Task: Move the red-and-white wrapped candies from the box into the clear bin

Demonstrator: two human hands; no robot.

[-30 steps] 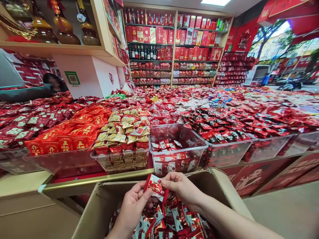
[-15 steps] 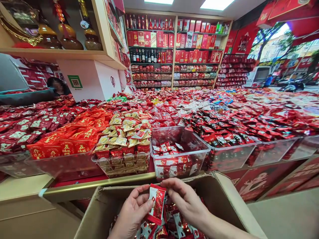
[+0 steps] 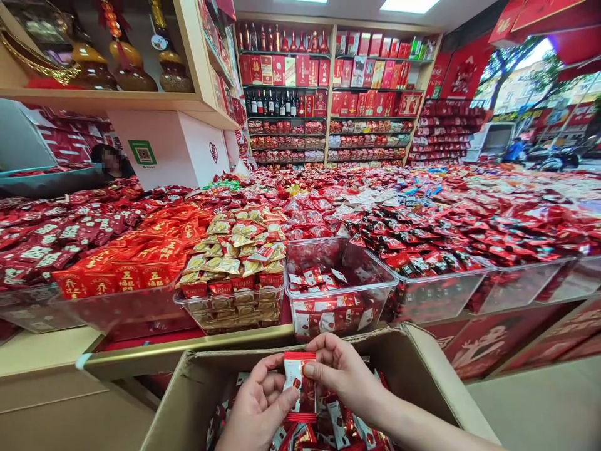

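Pinching 1 packet's edges, left hand and right hand overhang open carton.

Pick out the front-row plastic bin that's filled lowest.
The clear bin just beyond the cardboard box, right of the DURIAN packets: its red-and-white packets lie below the rim; both neighbouring bins are heaped above theirs.

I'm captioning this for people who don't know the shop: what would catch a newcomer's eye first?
Probably the mostly red wrapped packets heaped across the whole middle of the view. Front and centre, the left hand and right hand hold one red-and-white packet above an open cardboard box of similar packets. Just beyond, a clear plastic bin stands out for its low fill.
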